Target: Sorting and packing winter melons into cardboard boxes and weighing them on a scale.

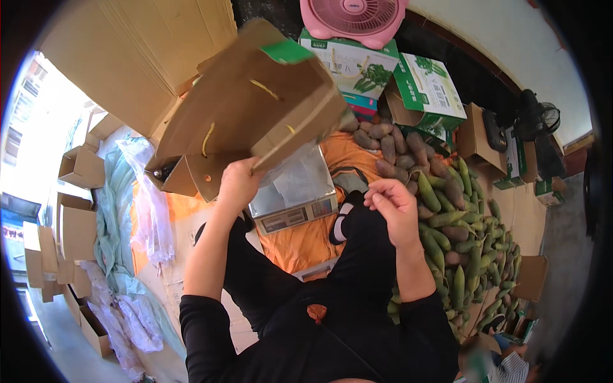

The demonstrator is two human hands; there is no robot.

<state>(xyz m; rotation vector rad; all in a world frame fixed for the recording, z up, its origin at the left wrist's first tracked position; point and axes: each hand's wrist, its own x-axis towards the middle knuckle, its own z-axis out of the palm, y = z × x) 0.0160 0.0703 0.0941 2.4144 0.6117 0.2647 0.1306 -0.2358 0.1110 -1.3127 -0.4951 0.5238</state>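
Note:
My left hand (239, 182) grips the lower edge of a cardboard carton (236, 121) with yellow cord handles. The carton is tilted up with its brown inside towards me, and a bit of green print shows on its top flap. My right hand (391, 207) hovers above my right knee, its fingers curled in loosely towards the thumb, with nothing visible in them. Between my feet sits a weighing scale (297, 185) with a shiny metal plate and a panel along its near side. The carton's near edge partly covers the plate.
To the right lies a big heap of long green radishes (474, 255), with reddish-brown roots (389, 147) at its far end. Printed cartons (437, 89) and a pink fan (354, 16) stand at the back. Plastic bags (150, 210) and small boxes (82, 167) lie left. Orange cloth (287, 255) covers the floor.

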